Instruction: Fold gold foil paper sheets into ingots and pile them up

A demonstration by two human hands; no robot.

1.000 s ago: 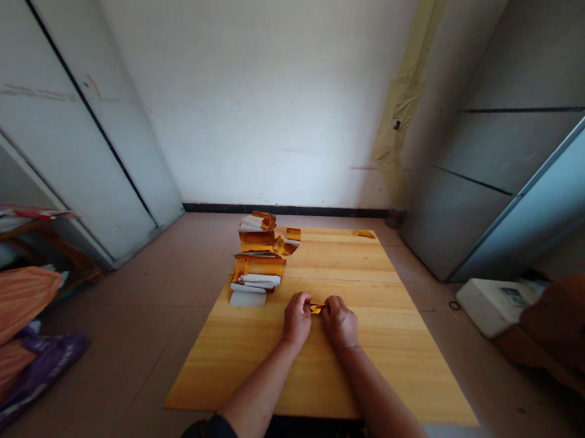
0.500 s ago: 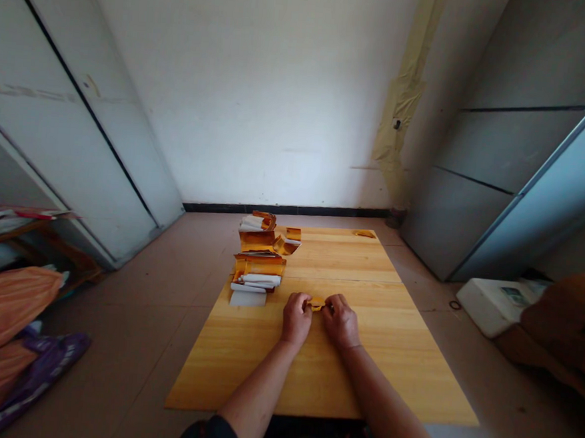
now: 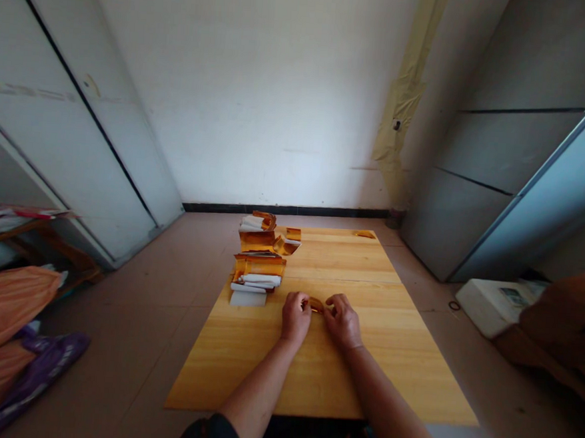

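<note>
A small, glossy amber strip of film or foil (image 3: 316,305) lies between my two hands, low over the middle of the wooden table (image 3: 322,368). Its left end is pinched in the closed fingers of my left hand (image 3: 296,316). At its right end the curled thumb and fingers of my right hand (image 3: 343,320) meet the strip; the exact contact is too small to make out. Left of my hands stand stacks of amber sheets (image 3: 259,265) with white paper rolls (image 3: 261,280) among them. A white card (image 3: 247,298) lies in front of the stacks.
Loose amber pieces (image 3: 287,246) lie beside the far stacks, and another amber scrap (image 3: 364,234) is at the table's far right corner. Cabinets (image 3: 78,130) stand to the left. A white box (image 3: 491,303) sits on the right, and orange cloth (image 3: 8,306) at the left.
The amber strip has tilted and looks darker, its right end now lower. My right fingers have shifted slightly and loosened a little; my left hand has barely moved.
</note>
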